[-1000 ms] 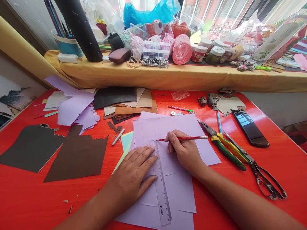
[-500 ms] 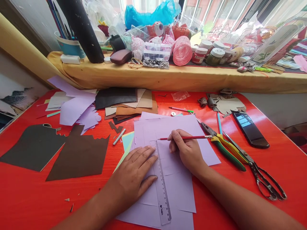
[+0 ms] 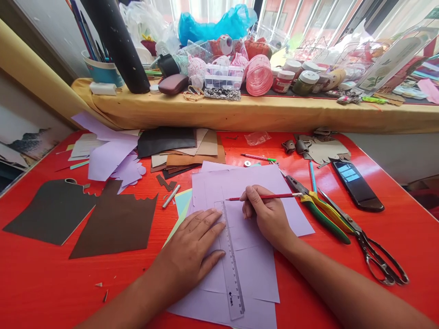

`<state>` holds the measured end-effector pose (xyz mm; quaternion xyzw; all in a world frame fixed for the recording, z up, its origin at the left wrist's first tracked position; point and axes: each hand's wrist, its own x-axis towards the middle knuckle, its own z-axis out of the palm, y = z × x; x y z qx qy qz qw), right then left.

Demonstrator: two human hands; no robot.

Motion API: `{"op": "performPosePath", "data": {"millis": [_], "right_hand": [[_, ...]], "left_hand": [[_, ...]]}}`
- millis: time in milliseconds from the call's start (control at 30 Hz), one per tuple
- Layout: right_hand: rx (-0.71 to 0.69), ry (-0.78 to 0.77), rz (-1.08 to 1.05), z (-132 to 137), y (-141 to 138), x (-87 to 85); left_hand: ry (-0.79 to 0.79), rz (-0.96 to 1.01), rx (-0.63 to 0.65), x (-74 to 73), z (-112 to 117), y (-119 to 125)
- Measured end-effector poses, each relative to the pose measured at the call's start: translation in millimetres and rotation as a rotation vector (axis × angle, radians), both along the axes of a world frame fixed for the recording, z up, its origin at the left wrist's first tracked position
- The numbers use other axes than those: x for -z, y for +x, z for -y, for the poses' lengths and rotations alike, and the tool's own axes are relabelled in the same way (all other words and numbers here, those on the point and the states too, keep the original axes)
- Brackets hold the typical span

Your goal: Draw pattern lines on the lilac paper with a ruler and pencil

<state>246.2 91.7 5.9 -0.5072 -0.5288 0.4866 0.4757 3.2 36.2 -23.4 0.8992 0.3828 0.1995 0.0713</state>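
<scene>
My left hand (image 3: 192,249) lies flat with fingers spread on lilac paper sheets (image 3: 254,269), its fingertips pressing the upper part of a clear plastic ruler (image 3: 230,269). My right hand (image 3: 265,214) is closed on a red pencil (image 3: 274,197) held almost level, its tip at the ruler's top end on the paper. The ruler runs from the middle of the sheets down toward me. Faint drawn lines show on the paper beside it.
On the red table (image 3: 394,237): green-handled pliers (image 3: 318,205) and black scissors (image 3: 373,256) right of the paper, a phone (image 3: 356,185), dark leather pieces (image 3: 113,224) at left, brown scraps (image 3: 185,148) behind. A yellow-covered ledge (image 3: 240,112) at the back holds jars, boxes and a pen cup.
Both hands stay nearly in place; the right hand with the pencil has shifted very slightly right. The view has drifted a little.
</scene>
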Motion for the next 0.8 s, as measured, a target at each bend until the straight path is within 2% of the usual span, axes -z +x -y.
{"op": "performPosePath", "data": {"millis": [267, 633, 800], "right_hand": [[-0.042, -0.042, -0.011, 0, -1, 0.0], [-0.031, -0.023, 0.023, 1, 0, -2.3], [-0.033, -0.032, 0.030, 1, 0, -2.7]], "left_hand": [[0.012, -0.011, 0.004, -1.6, 1, -1], [0.135, -0.131, -0.036, -15.2, -2, -24], [0.124, -0.161, -0.023, -17.2, 1, -28]]}}
